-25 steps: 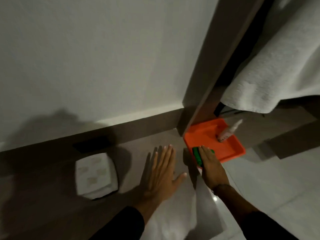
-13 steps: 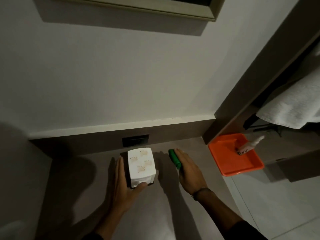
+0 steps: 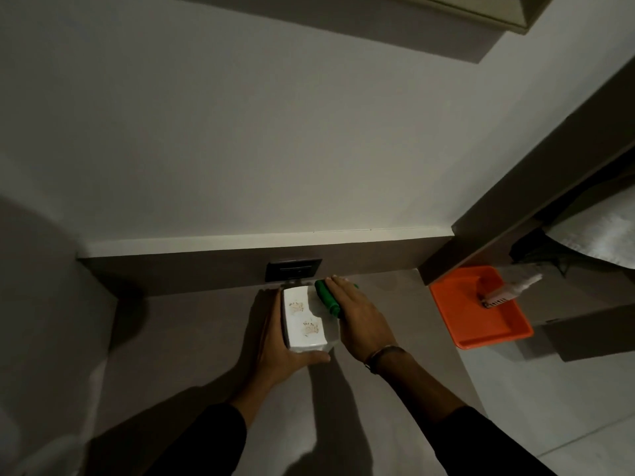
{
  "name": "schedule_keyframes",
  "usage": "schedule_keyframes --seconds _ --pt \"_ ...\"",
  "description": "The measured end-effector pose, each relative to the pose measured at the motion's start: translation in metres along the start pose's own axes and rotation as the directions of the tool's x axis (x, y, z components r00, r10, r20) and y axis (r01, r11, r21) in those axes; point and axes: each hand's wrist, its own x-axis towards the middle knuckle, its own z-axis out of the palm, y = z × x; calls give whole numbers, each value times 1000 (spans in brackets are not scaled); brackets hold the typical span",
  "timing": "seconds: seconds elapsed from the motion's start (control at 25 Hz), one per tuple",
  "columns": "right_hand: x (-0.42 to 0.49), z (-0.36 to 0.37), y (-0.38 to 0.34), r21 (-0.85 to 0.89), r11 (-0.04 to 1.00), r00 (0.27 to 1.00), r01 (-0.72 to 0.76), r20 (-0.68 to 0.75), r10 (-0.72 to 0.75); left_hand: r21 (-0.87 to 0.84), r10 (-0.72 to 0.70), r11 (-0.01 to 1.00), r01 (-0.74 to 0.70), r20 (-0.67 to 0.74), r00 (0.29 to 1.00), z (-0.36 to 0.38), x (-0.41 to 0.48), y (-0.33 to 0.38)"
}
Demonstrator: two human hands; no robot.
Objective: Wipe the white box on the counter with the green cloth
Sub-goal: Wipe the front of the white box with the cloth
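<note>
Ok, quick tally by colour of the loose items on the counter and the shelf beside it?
White: 2, the white box and the bottle lying in the tray
Green: 1, the green cloth
Orange: 1, the tray
Total: 4

green cloth (image 3: 328,298) mostly under right hand (image 3: 360,321)

We see a dim, low-contrast scene. Light falls from above and behind, so both forearms cast long soft shadows over the surface (image 3: 192,338) towards six o'clock. The white box (image 3: 304,317) is the brightest patch. Wide-angle distortion bends edges at three o'clock; detail there is soft.
</note>
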Motion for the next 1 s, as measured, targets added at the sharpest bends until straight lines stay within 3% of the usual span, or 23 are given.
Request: schedule_keyframes --seconds 0.4,0.6,0.76,1.0 --pt "13 7 -12 -31 999 998 39 52 -38 166 31 986 -14 -96 995 -1 10 -13" --pt "12 13 -8 -13 999 997 29 70 -28 60 58 996 -59 20 998 3 -1 10" --pt "12 10 -13 -21 999 995 28 95 -26 50 45 998 -44 -13 999 4 3 1" --pt "-36 -1 -13 -144 953 954 267 177 -240 48 40 998 -35 -110 993 -1 0 -2"
